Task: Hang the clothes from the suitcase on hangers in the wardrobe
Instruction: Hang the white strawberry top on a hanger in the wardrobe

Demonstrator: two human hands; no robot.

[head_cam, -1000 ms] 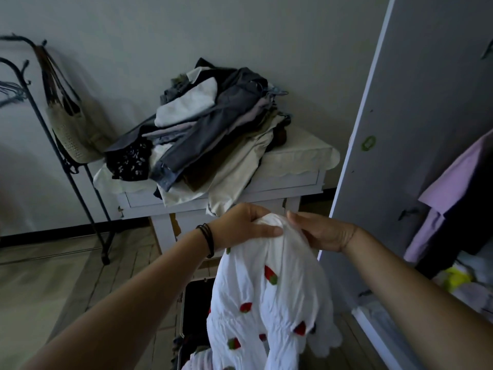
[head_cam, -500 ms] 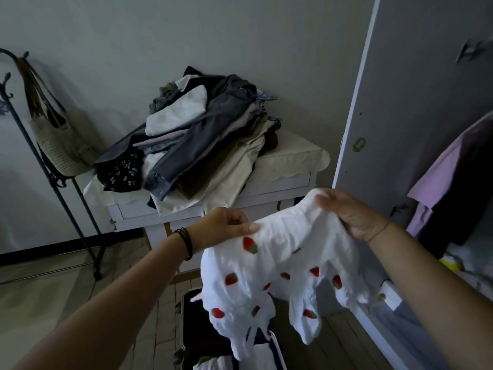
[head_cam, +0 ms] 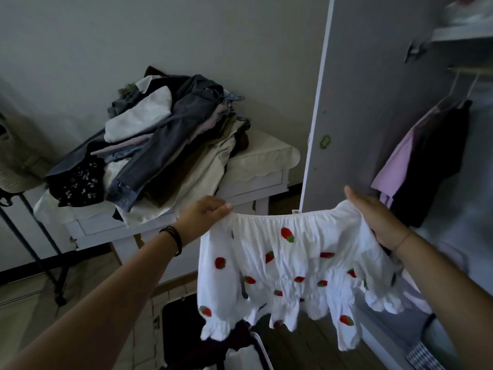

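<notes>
A white top with red strawberries (head_cam: 290, 265) hangs spread out in front of me by its gathered upper edge. My left hand (head_cam: 202, 217) pinches the left end of that edge and my right hand (head_cam: 373, 217) grips the right end. Below it lies the open dark suitcase (head_cam: 181, 327) on the floor with clothes inside. The wardrobe stands open at the right, its door (head_cam: 354, 102) swung toward me. Inside, a purple garment (head_cam: 400, 161) and a dark garment (head_cam: 437, 166) hang on hangers from the rail (head_cam: 469, 72).
A white side table (head_cam: 256, 180) behind the top carries a big pile of clothes (head_cam: 160, 140) with blue wire hangers (head_cam: 234, 97) on it. A black coat stand (head_cam: 34, 236) with a woven bag (head_cam: 16, 166) is at the left. A wardrobe shelf (head_cam: 461, 33) sits above the rail.
The bunched top has been pulled open: my hands moved apart and upward, stretching its upper edge flat. My view rose and turned right, bringing the wardrobe rail into sight.
</notes>
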